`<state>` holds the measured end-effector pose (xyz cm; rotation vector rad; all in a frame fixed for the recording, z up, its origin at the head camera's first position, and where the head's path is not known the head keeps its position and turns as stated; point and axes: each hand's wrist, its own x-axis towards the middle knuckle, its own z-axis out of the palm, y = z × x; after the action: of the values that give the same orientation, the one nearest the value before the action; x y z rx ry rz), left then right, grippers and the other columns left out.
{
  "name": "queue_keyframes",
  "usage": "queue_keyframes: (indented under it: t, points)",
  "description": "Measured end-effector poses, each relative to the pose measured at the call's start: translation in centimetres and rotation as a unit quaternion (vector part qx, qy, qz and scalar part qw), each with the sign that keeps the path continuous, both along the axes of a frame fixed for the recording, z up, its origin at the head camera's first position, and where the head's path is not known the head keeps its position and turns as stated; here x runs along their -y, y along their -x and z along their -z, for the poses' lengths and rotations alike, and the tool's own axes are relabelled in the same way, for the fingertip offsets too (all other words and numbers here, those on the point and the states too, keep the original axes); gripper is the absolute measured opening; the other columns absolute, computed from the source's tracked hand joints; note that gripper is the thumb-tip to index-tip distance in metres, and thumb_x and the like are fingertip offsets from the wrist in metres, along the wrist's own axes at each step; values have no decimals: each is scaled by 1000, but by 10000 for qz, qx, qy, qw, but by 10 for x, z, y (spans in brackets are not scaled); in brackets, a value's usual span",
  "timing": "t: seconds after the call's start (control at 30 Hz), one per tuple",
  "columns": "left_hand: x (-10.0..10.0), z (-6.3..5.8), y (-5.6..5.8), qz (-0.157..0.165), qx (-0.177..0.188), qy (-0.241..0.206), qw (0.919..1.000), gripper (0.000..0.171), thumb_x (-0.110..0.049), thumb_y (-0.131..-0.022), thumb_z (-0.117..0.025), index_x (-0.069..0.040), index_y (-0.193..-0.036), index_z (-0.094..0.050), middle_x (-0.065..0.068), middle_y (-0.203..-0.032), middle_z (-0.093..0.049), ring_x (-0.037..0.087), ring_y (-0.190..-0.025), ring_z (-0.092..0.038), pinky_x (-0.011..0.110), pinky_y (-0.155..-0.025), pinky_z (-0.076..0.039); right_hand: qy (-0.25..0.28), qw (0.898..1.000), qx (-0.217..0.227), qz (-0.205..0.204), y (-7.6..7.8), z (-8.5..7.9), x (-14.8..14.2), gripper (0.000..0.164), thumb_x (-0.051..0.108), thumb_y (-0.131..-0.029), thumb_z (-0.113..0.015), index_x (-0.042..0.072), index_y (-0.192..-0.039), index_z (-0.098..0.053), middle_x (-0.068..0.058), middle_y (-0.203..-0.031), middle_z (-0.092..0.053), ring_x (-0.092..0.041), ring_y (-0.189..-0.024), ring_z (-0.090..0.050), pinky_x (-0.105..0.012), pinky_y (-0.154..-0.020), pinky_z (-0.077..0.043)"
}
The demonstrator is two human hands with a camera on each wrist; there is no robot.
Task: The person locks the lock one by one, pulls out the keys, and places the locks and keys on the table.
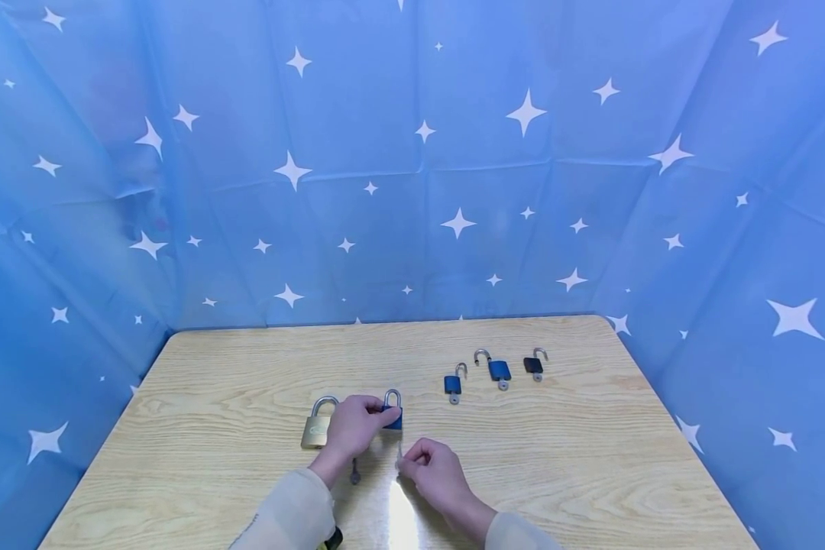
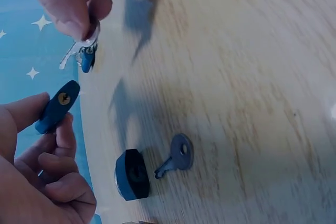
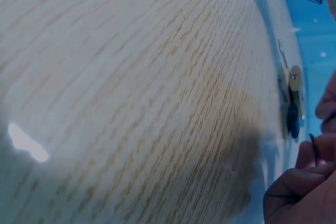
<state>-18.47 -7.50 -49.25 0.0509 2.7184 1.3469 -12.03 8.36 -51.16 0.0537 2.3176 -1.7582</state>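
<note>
My left hand [image 1: 353,428] grips a small blue padlock [image 1: 394,420] between thumb and fingers, its shackle up and closed. In the left wrist view the brass keyhole [image 2: 64,98] in its base shows. My right hand [image 1: 438,473], lower and to the right, pinches a small silver key [image 2: 68,56] by its head, apart from the padlock. Left of my left hand stands a larger brass padlock [image 1: 314,433] with a closed shackle, partly hidden by that hand. A loose key [image 1: 355,472] lies on the table beneath my left wrist.
Further back on the wooden table [image 1: 247,367] lie two blue padlocks [image 1: 452,384] and a black padlock [image 1: 532,364], shackles open, each with a key in its base. Blue star-patterned cloth [image 1: 412,252] surrounds the table's back and sides. A black and yellow thing [image 1: 331,541] shows beside my left sleeve.
</note>
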Motion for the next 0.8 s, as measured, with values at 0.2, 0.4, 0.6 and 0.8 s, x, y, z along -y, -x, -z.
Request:
queue_keyframes:
  t: [0.2,0.4,0.6,0.8]
  points:
    - [-2,4,0,106,78,488,9987,40,-41,-83,-70,-17,-56,-52,-9,-50,-35,11,-48,-34,26,-44,-23,-160,9998,-77,-120,-1,1,-2,12,13,-82,-68,6,-78,-60,6,-62,-46,-10,-55,-42,-20,-48,-33]
    - [-8,3,-3,162,172,822,9963,42,-38,-83,-71,-19,-52,-50,-10,-47,-33,9,-45,-33,25,-42,-21,-251,9994,-21,-255,-1,3,-3,15,15,-82,-69,6,-75,-59,7,-60,-45,-10,-53,-39,-22,-47,-31]
    - [-12,4,-4,67,230,974,9950,44,-41,-81,-72,-19,-50,-51,-11,-45,-33,9,-43,-32,25,-41,-20,-340,9989,-80,-324,-2,2,-4,17,17,-81,-70,6,-72,-60,7,-57,-45,-10,-51,-38,-23,-47,-30]
    - [-13,8,-2,-92,262,1218,9922,45,-45,-79,-73,-20,-50,-49,-11,-45,-33,10,-43,-35,26,-42,-22,-367,9986,-25,-371,-2,2,-4,19,19,-82,-69,6,-72,-60,7,-57,-44,-9,-50,-37,-23,-46,-29]
